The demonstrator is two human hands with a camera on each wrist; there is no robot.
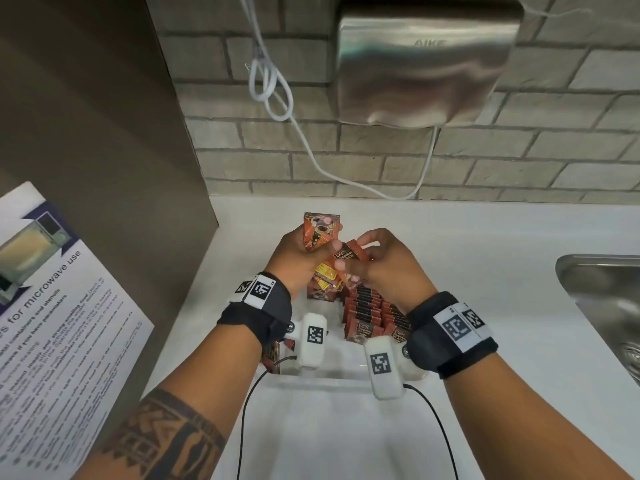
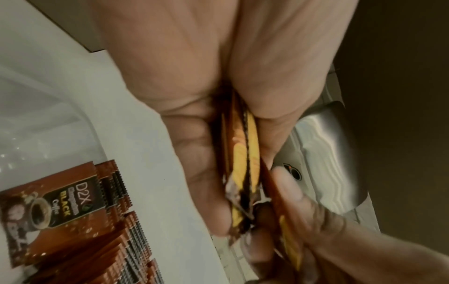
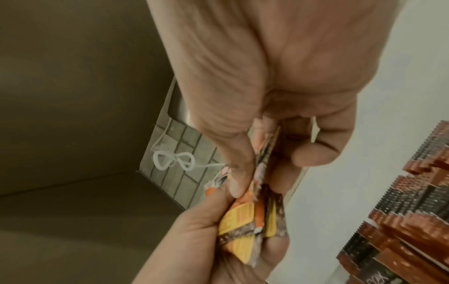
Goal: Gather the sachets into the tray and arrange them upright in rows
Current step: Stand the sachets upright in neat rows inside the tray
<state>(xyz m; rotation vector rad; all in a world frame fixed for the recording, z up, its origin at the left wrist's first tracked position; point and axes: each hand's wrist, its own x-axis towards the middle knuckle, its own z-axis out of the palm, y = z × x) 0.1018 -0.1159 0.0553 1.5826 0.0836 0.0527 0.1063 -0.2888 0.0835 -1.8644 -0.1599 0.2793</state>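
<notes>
My left hand [image 1: 304, 252] grips a bunch of orange-brown coffee sachets [image 1: 320, 230] above the far end of the clear plastic tray [image 1: 329, 375]. In the left wrist view the bunch [image 2: 243, 163] shows edge-on between palm and fingers. My right hand [image 1: 367, 258] pinches one sachet [image 1: 348, 252] at the bunch, fingers touching the left hand. From the right wrist the pinched sachet [image 3: 263, 153] sits between thumb and fingers. Rows of sachets [image 1: 367, 313] stand upright in the tray's right part, also seen as rows [image 2: 73, 221] and rows [image 3: 413, 211] from the wrists.
A white counter [image 1: 502, 271] carries the tray. A steel sink [image 1: 606, 299] lies at the right. On the brick wall hang a metal hand dryer [image 1: 426, 60] and its looped white cable [image 1: 273, 88]. A brown cabinet side with a microwave notice [image 1: 52, 306] stands left.
</notes>
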